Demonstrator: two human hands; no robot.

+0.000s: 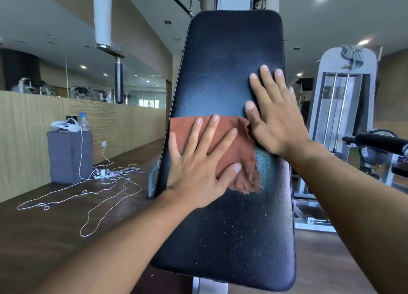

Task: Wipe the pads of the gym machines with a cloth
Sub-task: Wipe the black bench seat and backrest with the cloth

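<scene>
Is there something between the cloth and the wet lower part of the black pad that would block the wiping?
Nothing visible blocks it. The left hand presses the cloth flat on the pad, and droplets lie on bare pad right below it. The right hand rests beside the cloth, higher up, not in the path.

Black pad, rust cloth, pale wood wall

The pad is glossy black, its near part speckled with pale droplets. The cloth on it is rust-red. At left the wall is light tan with fine grain lines, the floor dark brown, the box grey, and the cord white. The bottle on the box is clear with a blue cap. At far right the machine is pale grey-white.
</scene>
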